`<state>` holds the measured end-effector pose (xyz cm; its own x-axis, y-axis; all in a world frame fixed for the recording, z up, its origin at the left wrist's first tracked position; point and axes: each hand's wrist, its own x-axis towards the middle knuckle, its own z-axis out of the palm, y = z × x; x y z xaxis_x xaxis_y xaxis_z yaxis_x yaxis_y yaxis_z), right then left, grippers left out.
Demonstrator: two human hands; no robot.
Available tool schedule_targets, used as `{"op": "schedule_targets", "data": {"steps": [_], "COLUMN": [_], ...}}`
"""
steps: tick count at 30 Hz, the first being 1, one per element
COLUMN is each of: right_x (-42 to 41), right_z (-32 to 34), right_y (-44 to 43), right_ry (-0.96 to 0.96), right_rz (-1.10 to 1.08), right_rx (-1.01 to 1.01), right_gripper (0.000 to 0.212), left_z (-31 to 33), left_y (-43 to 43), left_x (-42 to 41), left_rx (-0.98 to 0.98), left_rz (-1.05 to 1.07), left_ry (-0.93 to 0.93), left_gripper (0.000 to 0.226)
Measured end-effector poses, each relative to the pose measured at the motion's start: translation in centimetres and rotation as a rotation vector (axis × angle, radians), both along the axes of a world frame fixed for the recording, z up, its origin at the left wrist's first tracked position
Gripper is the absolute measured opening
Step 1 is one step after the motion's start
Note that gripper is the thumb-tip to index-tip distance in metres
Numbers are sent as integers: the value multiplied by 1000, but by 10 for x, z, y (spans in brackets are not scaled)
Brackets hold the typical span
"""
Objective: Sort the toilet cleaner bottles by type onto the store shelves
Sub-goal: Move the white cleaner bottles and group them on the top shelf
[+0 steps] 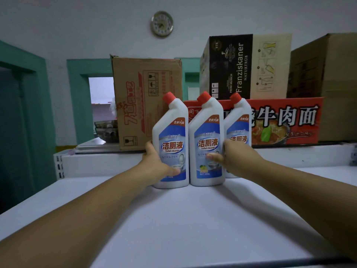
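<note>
White shelf (173,219): three upright bottles in a close row near its far edge. Left bottle (172,132), middle bottle (206,132), right bottle (238,128): stiff, smooth plastic, probably full and fairly heavy, likely slippery; best gripped round the lower body, not the angled neck. Left hand (156,163) wraps the left bottle from its outer side; right hand (237,155) clasps the middle bottle, thumb on its label, hiding the right bottle's base

We see smooth white plastic bottles (171,120) with glossy labels (207,149) and red plastic caps (169,97), a matt white shelf (193,219), and dull brown cardboard boxes (146,84).
</note>
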<state>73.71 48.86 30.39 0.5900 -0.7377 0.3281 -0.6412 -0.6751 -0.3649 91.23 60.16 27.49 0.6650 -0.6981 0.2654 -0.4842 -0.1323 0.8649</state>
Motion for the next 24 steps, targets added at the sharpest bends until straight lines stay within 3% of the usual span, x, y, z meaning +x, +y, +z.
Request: {"op": "schedule_targets", "data": {"steps": [10,15,19,22,24], "right_x": [1,-5,-39,-82,-117], "right_z": [-10,-9,-3,0,0], "right_y": [10,20,35,47,59], "right_ry": [-144,-84,-127,-166,-186], "right_rz": [-20,-39,-18,-21,-30], "right_rx": [80,56,-13,-68,-114], "right_gripper": [51,51,57,54,52], "left_z": [-5,9,48,56,47], "left_y": [0,11,42,57,62], "left_x": [10,3,-35,-87,-133], "left_rx": [49,-33,-343,-462,-450], "left_rz": [-5,44,230,22,-200], "left_ry": [-73,-54,-361,-667,-723], "left_gripper": [96,103,66,33,23]}}
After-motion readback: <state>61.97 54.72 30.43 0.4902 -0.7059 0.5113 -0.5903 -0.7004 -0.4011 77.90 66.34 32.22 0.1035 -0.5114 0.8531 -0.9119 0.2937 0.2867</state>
